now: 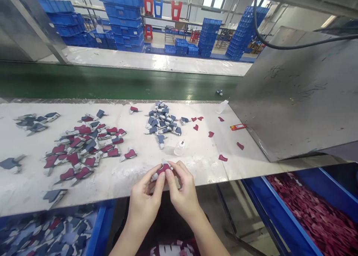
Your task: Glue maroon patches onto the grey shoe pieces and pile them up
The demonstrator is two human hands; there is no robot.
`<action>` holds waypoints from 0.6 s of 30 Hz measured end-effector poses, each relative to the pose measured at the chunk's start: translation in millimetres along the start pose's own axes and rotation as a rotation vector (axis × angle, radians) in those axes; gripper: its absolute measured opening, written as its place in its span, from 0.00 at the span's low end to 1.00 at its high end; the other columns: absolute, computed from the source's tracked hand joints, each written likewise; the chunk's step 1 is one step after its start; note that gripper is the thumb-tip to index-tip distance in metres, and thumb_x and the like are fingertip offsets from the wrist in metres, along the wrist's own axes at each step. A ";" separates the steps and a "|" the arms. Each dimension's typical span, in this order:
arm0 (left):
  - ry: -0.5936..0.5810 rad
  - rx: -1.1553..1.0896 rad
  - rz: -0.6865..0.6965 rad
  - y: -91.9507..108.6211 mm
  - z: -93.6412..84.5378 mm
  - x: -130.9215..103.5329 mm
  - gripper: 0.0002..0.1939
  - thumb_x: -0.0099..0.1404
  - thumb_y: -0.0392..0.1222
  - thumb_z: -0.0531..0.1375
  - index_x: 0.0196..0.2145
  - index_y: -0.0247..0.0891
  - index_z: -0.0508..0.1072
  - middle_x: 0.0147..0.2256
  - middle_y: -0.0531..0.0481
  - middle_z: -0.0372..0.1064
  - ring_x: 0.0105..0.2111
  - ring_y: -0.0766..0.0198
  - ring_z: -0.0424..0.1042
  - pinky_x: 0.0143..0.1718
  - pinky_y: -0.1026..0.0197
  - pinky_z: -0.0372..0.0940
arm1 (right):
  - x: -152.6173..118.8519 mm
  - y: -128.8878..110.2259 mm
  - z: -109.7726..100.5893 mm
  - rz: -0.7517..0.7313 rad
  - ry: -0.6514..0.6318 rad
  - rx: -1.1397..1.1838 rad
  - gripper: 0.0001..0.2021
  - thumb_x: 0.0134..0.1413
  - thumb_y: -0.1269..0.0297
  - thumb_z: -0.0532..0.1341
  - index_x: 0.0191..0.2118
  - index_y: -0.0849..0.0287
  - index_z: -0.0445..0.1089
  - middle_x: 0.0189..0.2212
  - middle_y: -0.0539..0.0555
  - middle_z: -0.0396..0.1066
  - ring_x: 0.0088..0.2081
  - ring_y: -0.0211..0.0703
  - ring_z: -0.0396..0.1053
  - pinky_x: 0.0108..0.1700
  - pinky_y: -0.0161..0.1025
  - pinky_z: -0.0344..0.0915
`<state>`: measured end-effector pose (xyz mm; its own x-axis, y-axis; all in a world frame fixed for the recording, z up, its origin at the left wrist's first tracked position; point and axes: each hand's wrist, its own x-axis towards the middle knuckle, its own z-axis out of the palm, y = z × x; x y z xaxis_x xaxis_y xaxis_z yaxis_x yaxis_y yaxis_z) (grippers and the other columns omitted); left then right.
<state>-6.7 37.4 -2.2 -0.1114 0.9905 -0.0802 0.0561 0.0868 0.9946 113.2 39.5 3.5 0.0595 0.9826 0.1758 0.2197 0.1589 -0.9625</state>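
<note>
A small red-and-white part (pixel 163 169) is held up at the table's front edge, between the fingertips of both hands. My left hand (pixel 145 194) grips its left side with thumb and fingers pressed together. From the right, my right hand (pixel 182 187) pinches the same part, its thumb on the red face. Just beyond the hands stands a small clear bottle (pixel 179 147) with a thin tip. A pile of blue-grey and white parts (pixel 163 119) lies behind it. Further left is a larger heap of mostly red parts (pixel 84 144). Loose red pieces (pixel 211 134) are scattered to the right.
A blue bin of red pieces (pixel 316 215) sits at the lower right, another bin of mixed parts (pixel 47 231) at the lower left. A metal panel (pixel 302 95) rises on the right. Behind the white table (pixel 134 144) runs a green belt (pixel 117 83). A red-yellow packet (pixel 238 127) lies near the panel.
</note>
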 end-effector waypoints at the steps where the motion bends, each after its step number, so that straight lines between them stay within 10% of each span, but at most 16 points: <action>1: 0.026 0.010 0.012 1.0 -0.3 -1.0 0.21 0.61 0.51 0.65 0.47 0.35 0.78 0.45 0.41 0.79 0.41 0.52 0.81 0.42 0.59 0.77 | 1.0 -1.0 2.4 -0.018 0.009 0.001 0.12 0.66 0.63 0.54 0.47 0.60 0.72 0.33 0.53 0.66 0.34 0.41 0.68 0.37 0.38 0.67; 10: -0.125 0.304 0.075 24.6 -56.2 56.7 0.21 0.54 0.55 0.68 0.40 0.38 0.81 0.40 0.44 0.81 0.41 0.49 0.80 0.42 0.55 0.77 | 22.6 -16.5 -5.0 -0.026 -0.035 0.107 0.14 0.67 0.65 0.53 0.45 0.54 0.77 0.32 0.52 0.70 0.36 0.41 0.71 0.40 0.38 0.68; 18: 0.203 1.264 0.297 84.7 -151.8 166.4 0.25 0.61 0.63 0.51 0.39 0.44 0.79 0.40 0.48 0.79 0.41 0.41 0.77 0.39 0.39 0.72 | 41.7 15.3 -74.5 -0.203 0.204 -0.169 0.08 0.58 0.66 0.61 0.42 0.52 0.76 0.42 0.57 0.68 0.47 0.50 0.68 0.45 0.47 0.69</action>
<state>-171.1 193.4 78.6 -0.0734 0.9652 0.2511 0.9762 0.0181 0.2161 191.6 75.7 11.5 0.1884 0.8904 0.4143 0.4046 0.3140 -0.8589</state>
